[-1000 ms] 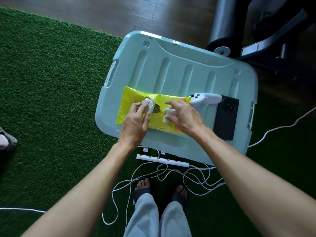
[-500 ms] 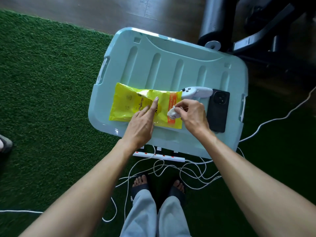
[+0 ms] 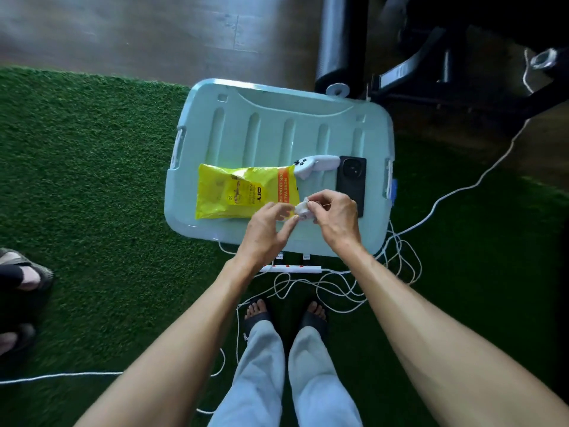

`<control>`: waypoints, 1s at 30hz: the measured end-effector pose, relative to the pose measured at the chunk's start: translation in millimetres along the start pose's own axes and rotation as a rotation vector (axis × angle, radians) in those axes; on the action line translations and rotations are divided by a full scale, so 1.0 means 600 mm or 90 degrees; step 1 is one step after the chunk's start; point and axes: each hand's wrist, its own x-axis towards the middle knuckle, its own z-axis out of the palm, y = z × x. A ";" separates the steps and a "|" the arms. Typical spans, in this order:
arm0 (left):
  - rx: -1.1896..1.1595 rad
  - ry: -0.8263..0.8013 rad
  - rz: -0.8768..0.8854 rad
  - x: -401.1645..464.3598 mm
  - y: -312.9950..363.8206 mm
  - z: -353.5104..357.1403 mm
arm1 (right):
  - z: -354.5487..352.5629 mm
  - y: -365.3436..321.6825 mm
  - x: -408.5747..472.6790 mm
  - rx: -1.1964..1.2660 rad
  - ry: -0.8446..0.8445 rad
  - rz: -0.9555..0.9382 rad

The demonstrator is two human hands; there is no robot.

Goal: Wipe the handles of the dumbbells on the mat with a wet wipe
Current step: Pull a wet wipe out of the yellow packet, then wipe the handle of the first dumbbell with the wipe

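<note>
Yellow packet [image 3: 243, 192] reads "MORE VALUE" (upside down).

The pale mint plastic bin lid [image 3: 277, 124] looks smooth with a soft sheen, ribbed along its top. On it, the yellow wipe packet [image 3: 237, 192] is thin crinkled film, glossy where light catches. The small white wet wipe [image 3: 302, 208] seems limp, matt cloth. The black phone [image 3: 352, 180] has a smooth, dull back. The green artificial turf [image 3: 92, 180] is coarse and fibrous; the brown wooden floor [image 3: 154, 35] is smooth, faintly shiny.

Green turf [image 3: 92, 180] meets wood floor [image 3: 154, 35]; black equipment frame [image 3: 431, 72] upper right.
</note>
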 end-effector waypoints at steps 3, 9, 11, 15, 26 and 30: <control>-0.051 0.002 -0.035 -0.027 0.086 -0.010 | -0.059 -0.037 -0.051 0.081 0.001 0.044; -0.053 -0.006 -0.053 -0.070 0.254 -0.047 | -0.203 -0.098 -0.156 0.094 -0.058 0.030; -0.038 -0.035 -0.045 -0.084 0.295 -0.054 | -0.246 -0.105 -0.184 0.054 -0.068 0.016; 0.003 -0.117 0.002 -0.104 0.384 -0.061 | -0.331 -0.113 -0.238 0.008 0.005 0.011; 0.190 -0.363 0.266 -0.135 0.593 0.010 | -0.506 -0.076 -0.405 0.102 0.308 0.135; 0.194 -0.444 0.318 -0.177 0.647 0.060 | -0.540 -0.052 -0.490 0.173 0.363 0.160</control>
